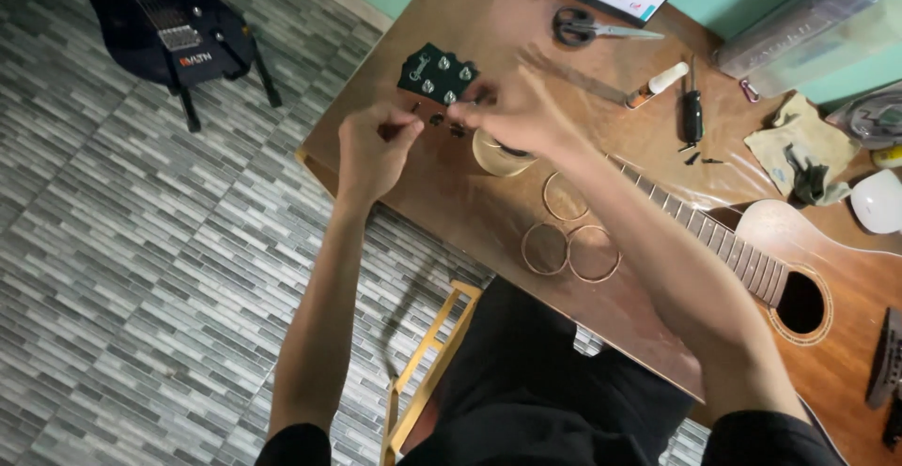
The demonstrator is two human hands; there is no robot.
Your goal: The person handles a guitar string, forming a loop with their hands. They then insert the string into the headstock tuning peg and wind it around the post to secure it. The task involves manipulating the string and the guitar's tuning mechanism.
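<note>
An acoustic guitar (827, 297) lies across the brown table (470, 212), its dark headstock (435, 73) with silver tuners pointing toward the far left corner. My left hand (376, 145) is pinched shut on a small dark part just below the headstock. My right hand (512, 109) rests at the headstock's right side, fingers curled around the neck end; what it grips is hidden. Small dark parts (446, 125) lie between the hands. A roll of tape (500, 154) sits under my right wrist.
Three coiled strings (568, 240) lie near the table's front edge. Scissors (587, 27), a white tube (658, 84), a dark screwdriver (692, 109), a cloth (799, 142) and a clear case (808, 24) are at the back. An electric guitar (160, 24) stands on the tiled floor.
</note>
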